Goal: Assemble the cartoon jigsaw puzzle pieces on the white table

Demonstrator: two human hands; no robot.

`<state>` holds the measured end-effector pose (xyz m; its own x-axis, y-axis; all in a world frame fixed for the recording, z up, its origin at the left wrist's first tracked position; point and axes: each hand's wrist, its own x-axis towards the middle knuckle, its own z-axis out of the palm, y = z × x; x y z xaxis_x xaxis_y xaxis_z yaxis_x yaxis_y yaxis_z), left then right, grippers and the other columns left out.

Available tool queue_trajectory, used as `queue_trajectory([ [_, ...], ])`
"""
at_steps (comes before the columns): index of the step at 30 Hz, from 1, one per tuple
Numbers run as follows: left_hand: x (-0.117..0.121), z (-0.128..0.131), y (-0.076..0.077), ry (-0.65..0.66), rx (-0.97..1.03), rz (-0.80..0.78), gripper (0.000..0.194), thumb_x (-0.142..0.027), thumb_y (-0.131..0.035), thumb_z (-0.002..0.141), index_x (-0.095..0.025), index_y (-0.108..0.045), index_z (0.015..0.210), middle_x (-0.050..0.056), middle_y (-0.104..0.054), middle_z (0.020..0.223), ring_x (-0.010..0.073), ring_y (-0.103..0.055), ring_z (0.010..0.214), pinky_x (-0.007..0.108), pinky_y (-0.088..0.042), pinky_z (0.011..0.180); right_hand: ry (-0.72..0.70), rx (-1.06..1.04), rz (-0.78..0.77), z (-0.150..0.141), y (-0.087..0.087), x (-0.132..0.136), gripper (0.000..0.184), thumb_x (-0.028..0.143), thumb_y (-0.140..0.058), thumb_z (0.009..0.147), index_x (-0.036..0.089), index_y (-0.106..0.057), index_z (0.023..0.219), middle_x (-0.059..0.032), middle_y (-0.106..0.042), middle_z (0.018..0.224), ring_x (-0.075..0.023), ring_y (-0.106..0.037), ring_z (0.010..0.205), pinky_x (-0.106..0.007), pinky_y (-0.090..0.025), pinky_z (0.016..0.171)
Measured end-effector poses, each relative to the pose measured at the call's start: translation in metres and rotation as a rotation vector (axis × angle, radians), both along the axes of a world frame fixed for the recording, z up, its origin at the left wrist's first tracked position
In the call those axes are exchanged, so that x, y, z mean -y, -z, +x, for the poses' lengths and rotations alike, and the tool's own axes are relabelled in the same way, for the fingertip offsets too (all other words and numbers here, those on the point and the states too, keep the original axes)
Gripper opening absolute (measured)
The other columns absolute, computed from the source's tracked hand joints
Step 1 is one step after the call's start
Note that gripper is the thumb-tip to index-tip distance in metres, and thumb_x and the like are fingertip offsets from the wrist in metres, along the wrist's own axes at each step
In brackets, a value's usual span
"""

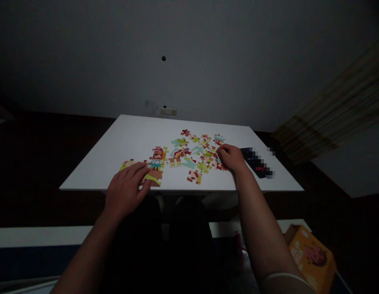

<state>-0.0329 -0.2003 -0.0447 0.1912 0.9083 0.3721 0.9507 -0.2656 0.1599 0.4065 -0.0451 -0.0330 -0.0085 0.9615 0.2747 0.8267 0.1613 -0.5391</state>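
The left hand [126,190] lies open on joined jigsaw pieces [154,177] running sideways near the front of the worktop [112,147]; the right hand [231,158] curls against scattered pieces [192,157], any grip unclear.

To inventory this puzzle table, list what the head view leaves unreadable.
Head view:
- Puzzle pieces under the left hand: covered by that hand.
- Pieces under the right hand: covered by it.
- Dark flat object: pixelated, so its kind and markings are unreadable.
- Orange box: partly behind the right forearm, its lettering too small.
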Motion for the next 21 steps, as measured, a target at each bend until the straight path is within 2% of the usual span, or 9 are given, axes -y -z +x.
queue_trajectory([
  [21,0.0002,0.0015,-0.0013,-0.005,0.006,0.009,0.044,-0.041,-0.051,0.112,-0.028,-0.069,0.15,0.01,-0.067,0.162,0.0377,-0.065,0.145,0.058,-0.054,0.112,0.01,-0.015,-0.03,-0.0025,-0.0029,0.0028,0.027,0.03,-0.056,0.096,0.025,-0.082,0.095,-0.0064,-0.084,0.094,-0.0288,-0.077,0.091,-0.036,-0.055,0.083],
])
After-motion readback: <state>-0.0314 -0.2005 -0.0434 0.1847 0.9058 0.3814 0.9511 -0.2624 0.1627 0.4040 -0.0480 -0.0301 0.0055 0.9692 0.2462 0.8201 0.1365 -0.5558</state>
